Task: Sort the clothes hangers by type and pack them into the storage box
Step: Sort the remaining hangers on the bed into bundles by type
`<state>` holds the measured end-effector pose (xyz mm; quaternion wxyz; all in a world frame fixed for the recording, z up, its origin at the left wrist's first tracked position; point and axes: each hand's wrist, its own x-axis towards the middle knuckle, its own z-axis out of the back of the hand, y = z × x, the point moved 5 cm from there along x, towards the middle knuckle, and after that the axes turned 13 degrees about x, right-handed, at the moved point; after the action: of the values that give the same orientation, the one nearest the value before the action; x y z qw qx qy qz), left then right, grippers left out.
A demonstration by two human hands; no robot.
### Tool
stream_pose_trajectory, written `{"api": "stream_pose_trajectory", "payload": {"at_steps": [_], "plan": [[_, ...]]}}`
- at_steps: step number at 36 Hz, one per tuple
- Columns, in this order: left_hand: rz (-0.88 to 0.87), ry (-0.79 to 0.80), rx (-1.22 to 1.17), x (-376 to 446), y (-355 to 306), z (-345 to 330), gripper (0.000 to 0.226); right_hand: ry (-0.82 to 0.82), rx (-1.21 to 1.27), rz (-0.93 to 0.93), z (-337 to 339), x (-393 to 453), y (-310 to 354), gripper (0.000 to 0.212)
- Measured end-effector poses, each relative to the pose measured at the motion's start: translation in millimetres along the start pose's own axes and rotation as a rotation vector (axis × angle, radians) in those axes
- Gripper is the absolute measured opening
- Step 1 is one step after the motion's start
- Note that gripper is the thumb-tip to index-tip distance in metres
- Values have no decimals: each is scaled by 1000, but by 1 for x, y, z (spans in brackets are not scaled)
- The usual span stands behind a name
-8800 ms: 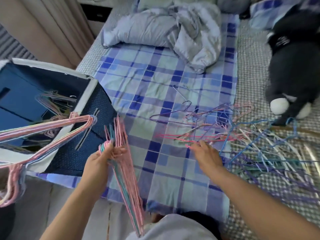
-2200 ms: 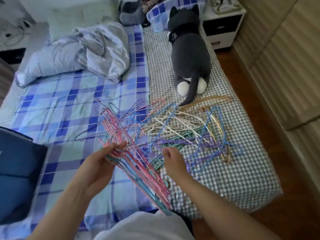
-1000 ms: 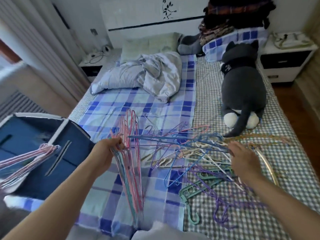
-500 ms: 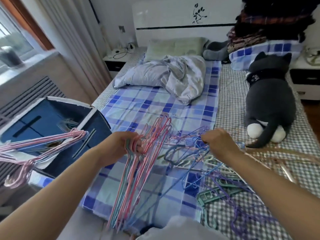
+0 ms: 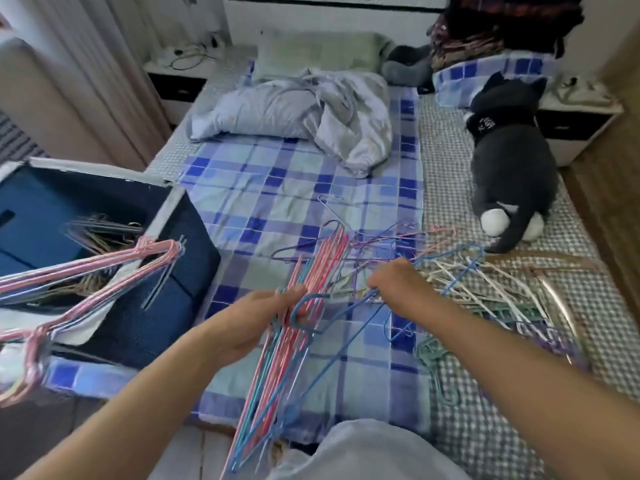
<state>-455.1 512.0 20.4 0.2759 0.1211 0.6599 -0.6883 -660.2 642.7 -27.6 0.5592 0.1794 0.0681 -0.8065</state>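
My left hand (image 5: pixel 263 315) grips a bundle of thin pink and teal wire hangers (image 5: pixel 277 358) over the bed's front edge. My right hand (image 5: pixel 398 285) holds a blue wire hanger (image 5: pixel 343 327) and brings it against that bundle. A tangled pile of loose hangers (image 5: pixel 485 289), white, purple, blue, green and wooden, lies on the bed to the right. The dark blue storage box (image 5: pixel 180 271) stands open at the left with several hangers (image 5: pixel 100 233) inside. Another bunch of pink hangers (image 5: pixel 86 271) hangs over its near rim.
A grey plush cat (image 5: pixel 509 168) lies on the checked sheet behind the pile. A crumpled grey duvet (image 5: pixel 311 112) sits mid-bed on the blue plaid sheet (image 5: pixel 277 188). Nightstands flank the bed, and a curtain hangs at the left.
My right hand has pulled a blue hanger out of the pile and moved it left to the bundle in my left hand. The camera has tilted down.
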Motion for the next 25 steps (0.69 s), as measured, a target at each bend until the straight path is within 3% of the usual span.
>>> {"api": "stream_pose_trajectory", "payload": {"at_steps": [1,5,8,10,11,14,16,22,25], "plan": [[1,22,30,-2,1,2,58,31,-16,-11,0,0,4,36],[6,86,108,-11,12,12,83,57,46,-5,-29,9,9,59],[31,144,208,-14,22,14,49,169,117,-74,-43,3,29,48],[46,173,257,-11,28,17,35,106,124,-103,-42,1,38,30],[47,201,265,-9,30,17,38,24,126,-129,-45,0,37,29],[51,308,242,-11,27,14,70,-196,223,-142,-62,4,26,34],[78,284,153,-7,25,14,79,-284,329,-52,-59,7,25,37],[151,76,165,18,18,31,33,-504,429,196,-43,16,7,28],[168,2,180,32,7,37,40,-561,386,285,-27,25,-4,25]]}}
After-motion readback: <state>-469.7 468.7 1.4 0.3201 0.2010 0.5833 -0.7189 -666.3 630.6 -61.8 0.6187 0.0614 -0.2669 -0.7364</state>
